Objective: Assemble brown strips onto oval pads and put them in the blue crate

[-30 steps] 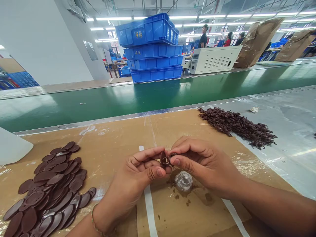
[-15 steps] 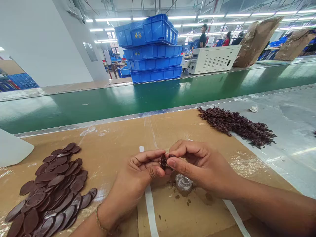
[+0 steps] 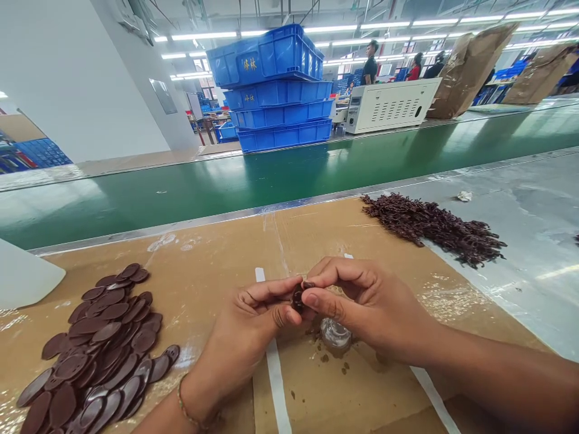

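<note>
My left hand (image 3: pixel 244 337) and my right hand (image 3: pixel 366 307) meet above a cardboard sheet (image 3: pixel 203 265), both pinching a small dark brown piece (image 3: pixel 298 297) between thumb and fingers. Its exact shape is partly hidden by my fingertips. Under my right hand stands a small clear glass jar (image 3: pixel 335 333), with brown stains around it. To the left of my left hand lies a heap of flat dark brown oval discs (image 3: pixel 102 343). Beyond my right hand is a long pile of thin dark brown pieces (image 3: pixel 429 226).
A green conveyor belt (image 3: pixel 181 190) runs behind the cardboard. Stacked blue crates (image 3: pixel 275 90) and a white machine (image 3: pixel 389 105) stand beyond it, with brown paper sacks (image 3: pixel 468 72) to the right. Several people (image 3: pixel 370 63) stand far back. A white plastic object (image 3: pixel 22 274) sits at the left edge.
My hands stay close together, and the small brown piece now sits more compactly between my fingertips. The whole view has tilted slightly.
</note>
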{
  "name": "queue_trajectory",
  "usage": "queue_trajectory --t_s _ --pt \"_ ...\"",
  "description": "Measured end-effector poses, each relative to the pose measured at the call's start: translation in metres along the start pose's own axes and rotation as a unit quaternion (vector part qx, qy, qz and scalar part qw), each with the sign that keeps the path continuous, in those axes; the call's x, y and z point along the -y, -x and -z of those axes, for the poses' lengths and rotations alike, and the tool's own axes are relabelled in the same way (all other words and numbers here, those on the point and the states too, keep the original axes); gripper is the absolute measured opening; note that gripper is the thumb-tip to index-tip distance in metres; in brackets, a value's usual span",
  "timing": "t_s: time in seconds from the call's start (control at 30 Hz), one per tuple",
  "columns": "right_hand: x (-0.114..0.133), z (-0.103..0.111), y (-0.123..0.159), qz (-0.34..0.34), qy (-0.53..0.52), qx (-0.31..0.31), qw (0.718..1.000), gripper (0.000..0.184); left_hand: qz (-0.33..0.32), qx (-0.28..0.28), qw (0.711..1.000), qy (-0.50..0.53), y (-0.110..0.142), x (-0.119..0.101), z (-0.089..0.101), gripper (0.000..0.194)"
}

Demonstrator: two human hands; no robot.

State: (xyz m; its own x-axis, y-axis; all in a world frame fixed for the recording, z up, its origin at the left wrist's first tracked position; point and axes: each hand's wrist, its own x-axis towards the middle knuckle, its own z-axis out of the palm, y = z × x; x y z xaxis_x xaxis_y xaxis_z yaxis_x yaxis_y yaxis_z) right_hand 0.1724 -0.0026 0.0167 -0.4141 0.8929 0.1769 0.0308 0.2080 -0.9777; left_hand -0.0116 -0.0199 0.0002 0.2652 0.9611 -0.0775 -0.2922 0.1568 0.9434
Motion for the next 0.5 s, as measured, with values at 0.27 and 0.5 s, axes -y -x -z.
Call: queue_trajectory --t_s 0.27,0.5 --pt "-0.0031 -0.0009 0.0000 0.003 -0.034 -0.003 0.999 0.014 0.011 -0.019 1.000 0.014 0.0014 -0.0013 -0.0041 0.023" --pt "-0.0029 -0.0023 0.0014 -0.030 -0.092 0.003 0.995 0.021 0.021 -0.028 0.999 0.028 0.0006 -0.0042 -0.0068 0.021"
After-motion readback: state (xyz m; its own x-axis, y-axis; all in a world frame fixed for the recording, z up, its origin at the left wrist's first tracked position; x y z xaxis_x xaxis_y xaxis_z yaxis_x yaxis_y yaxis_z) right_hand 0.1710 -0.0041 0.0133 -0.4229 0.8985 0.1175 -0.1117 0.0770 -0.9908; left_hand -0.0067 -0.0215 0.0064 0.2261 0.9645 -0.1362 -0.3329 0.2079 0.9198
